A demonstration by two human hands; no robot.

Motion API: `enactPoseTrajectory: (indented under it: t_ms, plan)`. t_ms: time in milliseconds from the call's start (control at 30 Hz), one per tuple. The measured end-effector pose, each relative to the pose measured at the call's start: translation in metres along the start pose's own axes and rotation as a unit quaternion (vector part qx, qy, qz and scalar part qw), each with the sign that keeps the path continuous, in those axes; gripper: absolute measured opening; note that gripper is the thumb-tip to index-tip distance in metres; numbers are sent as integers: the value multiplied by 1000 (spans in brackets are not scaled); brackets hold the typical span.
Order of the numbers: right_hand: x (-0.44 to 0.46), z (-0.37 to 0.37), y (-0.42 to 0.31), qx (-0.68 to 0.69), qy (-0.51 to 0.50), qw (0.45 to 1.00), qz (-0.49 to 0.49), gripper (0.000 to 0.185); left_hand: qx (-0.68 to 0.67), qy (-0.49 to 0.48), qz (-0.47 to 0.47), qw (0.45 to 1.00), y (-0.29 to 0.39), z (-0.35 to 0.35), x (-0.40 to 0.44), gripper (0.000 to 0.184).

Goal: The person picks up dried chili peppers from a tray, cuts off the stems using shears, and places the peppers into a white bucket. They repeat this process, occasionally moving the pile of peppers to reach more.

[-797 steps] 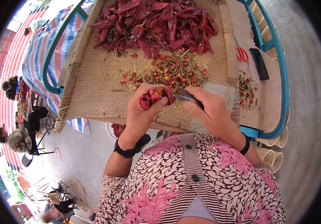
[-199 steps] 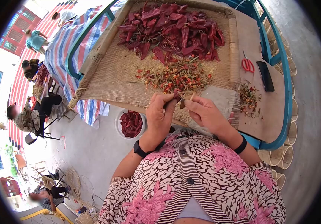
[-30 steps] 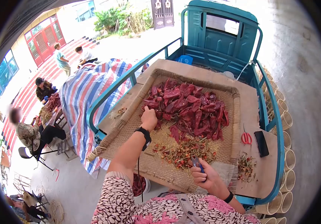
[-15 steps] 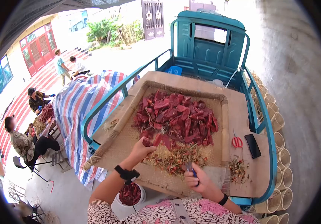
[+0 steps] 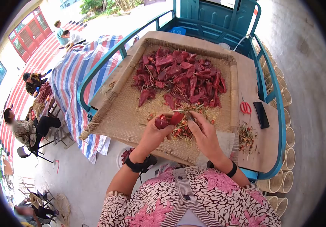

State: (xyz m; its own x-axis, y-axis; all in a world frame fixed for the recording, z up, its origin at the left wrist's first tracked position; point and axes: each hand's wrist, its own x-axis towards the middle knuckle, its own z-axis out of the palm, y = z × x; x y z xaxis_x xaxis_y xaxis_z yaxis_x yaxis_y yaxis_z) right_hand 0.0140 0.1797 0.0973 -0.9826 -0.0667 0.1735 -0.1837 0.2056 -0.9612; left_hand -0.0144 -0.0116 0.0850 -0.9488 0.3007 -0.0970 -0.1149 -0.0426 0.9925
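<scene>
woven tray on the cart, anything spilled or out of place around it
Yes, mildly: a small pile of stem scraps lies off the woven tray, on the board to its right, near the red-handled scissors and black phone. It looks stray because the larger scrap heap sits on the tray itself.

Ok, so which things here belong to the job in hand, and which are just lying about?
Part of the job, it seems:
red pepper in the left hand
cutter in the right hand
pepper pile
stem clippings
woven tray

Apparently just lying about:
red-handled scissors
black phone
striped sheet
</scene>
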Motion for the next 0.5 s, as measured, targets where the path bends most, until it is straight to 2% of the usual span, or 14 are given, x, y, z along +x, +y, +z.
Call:
enactPoseTrajectory:
  t_ms: [133,500]
  plan:
    - [-2,0,10,-49,-9,998,-47,39,7,-12,-1,1000,-5,10,-2,33]
    - [-10,-6,18,-140,-38,989,-20,45,-14,21,41,999,-25,18,2,28]
